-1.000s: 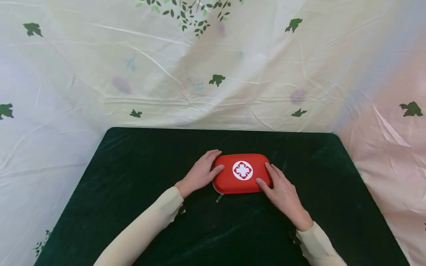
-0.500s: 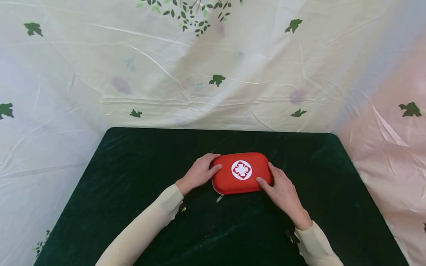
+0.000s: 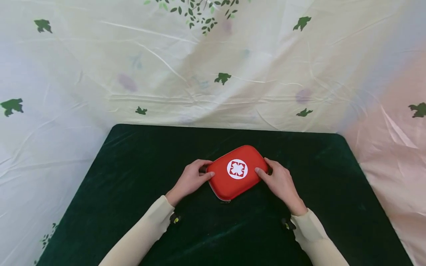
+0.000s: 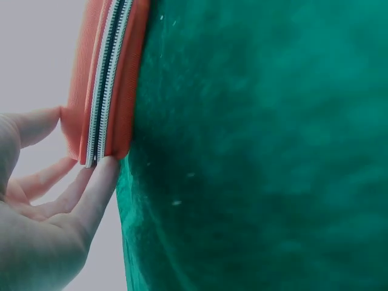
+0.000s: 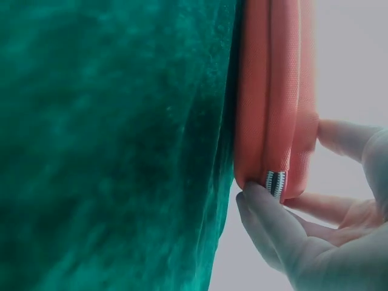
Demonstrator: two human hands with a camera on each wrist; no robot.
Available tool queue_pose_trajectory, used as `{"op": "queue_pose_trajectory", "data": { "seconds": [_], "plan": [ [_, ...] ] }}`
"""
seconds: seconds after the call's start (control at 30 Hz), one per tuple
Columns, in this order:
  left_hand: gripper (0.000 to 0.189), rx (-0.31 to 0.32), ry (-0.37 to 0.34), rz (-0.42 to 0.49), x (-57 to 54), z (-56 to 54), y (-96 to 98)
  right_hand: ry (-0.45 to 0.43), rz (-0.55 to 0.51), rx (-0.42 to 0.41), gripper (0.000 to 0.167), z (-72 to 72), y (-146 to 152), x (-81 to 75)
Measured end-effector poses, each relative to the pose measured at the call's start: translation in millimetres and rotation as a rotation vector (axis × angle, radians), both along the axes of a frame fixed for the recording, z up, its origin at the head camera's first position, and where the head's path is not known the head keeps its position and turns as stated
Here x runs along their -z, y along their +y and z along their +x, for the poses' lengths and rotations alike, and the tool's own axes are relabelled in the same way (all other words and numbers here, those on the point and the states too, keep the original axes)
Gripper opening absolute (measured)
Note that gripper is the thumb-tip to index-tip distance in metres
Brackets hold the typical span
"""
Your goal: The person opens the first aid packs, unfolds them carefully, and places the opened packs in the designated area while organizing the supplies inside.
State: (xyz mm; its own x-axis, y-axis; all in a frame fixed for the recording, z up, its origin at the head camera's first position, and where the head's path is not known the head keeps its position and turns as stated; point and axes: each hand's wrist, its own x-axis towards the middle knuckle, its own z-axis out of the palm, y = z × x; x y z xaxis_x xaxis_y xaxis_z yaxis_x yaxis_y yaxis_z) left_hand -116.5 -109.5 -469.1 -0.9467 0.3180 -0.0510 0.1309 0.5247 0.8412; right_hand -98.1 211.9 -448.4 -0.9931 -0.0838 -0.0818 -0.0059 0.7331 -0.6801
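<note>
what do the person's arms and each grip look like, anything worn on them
The left sleeve and right sleeve are long, plain and cream. A left dark piece and a right dark piece, each with a yellow-green spot, show at the sleeve ends, too small to identify. The left grip and right grip are bare, with no glove or ring in sight.

Wrinkled cloth on three sides, green-covered table

Back wall: creased pale fabric (image 3: 166, 59), printed with a leafy sprig (image 3: 208, 11) at top and scattered dark green shapes (image 3: 222, 78). Left side (image 3: 50, 155) tinted bluish white; right side (image 3: 382, 147) pinkish. Table (image 3: 316, 159): dark green, velvety cover, rounded far corners. Light: soft, with a diagonal shaded band across the back fabric.
</note>
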Motion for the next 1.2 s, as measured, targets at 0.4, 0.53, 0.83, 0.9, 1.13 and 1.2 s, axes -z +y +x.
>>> {"op": "queue_pose_trajectory", "data": {
  "seconds": [0.4,0.53,0.83,0.9,1.13,1.2],
  "plan": [
    [0.059,-0.04,-0.065,-0.016,0.9,31.5,-12.3,0.02,-0.096,-0.037,0.061,-28.3,-18.9,5.3],
    [0.062,-0.045,-0.099,-0.001,3.4,37.9,-17.3,0.011,-0.119,-0.062,0.059,-37.7,-25.8,4.2],
    [0.068,-0.048,-0.149,0.112,5.1,51.7,-23.0,-0.029,-0.166,-0.081,0.059,-56.6,-37.6,4.7],
    [0.068,-0.056,-0.157,0.13,5.4,54.8,-22.7,-0.038,-0.177,-0.09,0.059,-60.1,-39.8,5.0],
    [0.067,-0.053,-0.161,0.173,7.9,64.3,-23.0,-0.062,-0.225,-0.114,0.057,-70.2,-48.2,5.0],
    [0.067,-0.045,-0.161,0.184,8.2,66.7,-23.3,-0.069,-0.231,-0.124,0.057,-73.0,-50.8,6.1]
  ]
}}
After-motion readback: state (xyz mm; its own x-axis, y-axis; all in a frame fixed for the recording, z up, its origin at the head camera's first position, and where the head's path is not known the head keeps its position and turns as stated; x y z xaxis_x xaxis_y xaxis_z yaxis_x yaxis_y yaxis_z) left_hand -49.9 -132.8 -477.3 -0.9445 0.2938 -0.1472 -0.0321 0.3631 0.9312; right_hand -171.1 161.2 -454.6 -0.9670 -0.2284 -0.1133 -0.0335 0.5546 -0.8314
